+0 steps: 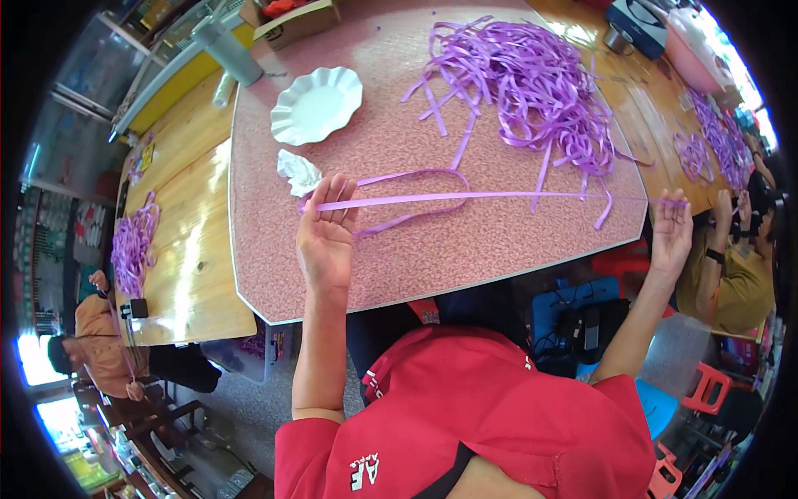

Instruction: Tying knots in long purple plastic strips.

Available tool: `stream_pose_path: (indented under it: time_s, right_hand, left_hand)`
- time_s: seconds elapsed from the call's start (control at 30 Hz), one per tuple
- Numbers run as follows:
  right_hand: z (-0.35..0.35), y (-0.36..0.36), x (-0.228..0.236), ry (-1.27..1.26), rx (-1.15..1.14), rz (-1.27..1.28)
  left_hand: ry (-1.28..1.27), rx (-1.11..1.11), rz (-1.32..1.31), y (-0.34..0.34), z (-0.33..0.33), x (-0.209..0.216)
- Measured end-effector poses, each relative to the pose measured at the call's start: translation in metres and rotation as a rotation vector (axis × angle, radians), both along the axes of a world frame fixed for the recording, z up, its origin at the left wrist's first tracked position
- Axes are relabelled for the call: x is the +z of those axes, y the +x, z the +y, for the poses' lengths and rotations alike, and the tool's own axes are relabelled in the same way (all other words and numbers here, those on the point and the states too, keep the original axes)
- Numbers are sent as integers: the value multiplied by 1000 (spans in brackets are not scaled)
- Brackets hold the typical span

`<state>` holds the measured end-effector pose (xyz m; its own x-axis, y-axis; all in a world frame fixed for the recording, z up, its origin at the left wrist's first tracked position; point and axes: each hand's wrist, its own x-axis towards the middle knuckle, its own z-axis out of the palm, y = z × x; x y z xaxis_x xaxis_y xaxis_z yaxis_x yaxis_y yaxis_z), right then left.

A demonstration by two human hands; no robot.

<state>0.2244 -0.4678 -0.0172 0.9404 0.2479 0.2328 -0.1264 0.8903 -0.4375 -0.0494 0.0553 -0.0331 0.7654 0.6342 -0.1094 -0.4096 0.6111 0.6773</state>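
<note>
A long purple ribbon (465, 198) is stretched nearly straight across the front of me, above the pink speckled tabletop (399, 283). My left hand (327, 237) has one end pinched between thumb and fingers, palm turned up. Out to the right, beyond the table's edge, my right hand (670, 231) grips the ribbon with its fingers closed. Beneath the taut strip, a loose loop of ribbon (411, 173) lies on the table by my left hand. A big tangled heap of purple ribbons (532, 83) covers the far right of the tabletop, several ends trailing toward me.
A white scalloped plate (316, 106) and crumpled tissue (298, 172) lie beyond my left hand. Farther back stand a grey-green bottle (226, 51) and a cardboard box (298, 23). People with ribbons sit left (104, 345) and right (731, 287). A blue chair (573, 299) stands below the right edge.
</note>
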Motion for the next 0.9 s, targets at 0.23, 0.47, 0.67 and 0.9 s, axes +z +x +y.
stream_pose_path:
  time_s: [0.23, 0.47, 0.67, 0.9]
  right_hand:
    - [21, -2, 24, 26, -131, 178]
    - [197, -89, 51, -1085, -195, -427]
    - [286, -125, 62, -1090, 20, -965]
    - [303, -127, 62, -1073, 150, -986]
  left_hand:
    - [218, -15, 98, 5, -12, 5]
    - [920, -202, 273, 8, -57, 43]
    - [1150, -276, 252, 22, -79, 58]
    - [1248, -363, 334, 26, -78, 61]
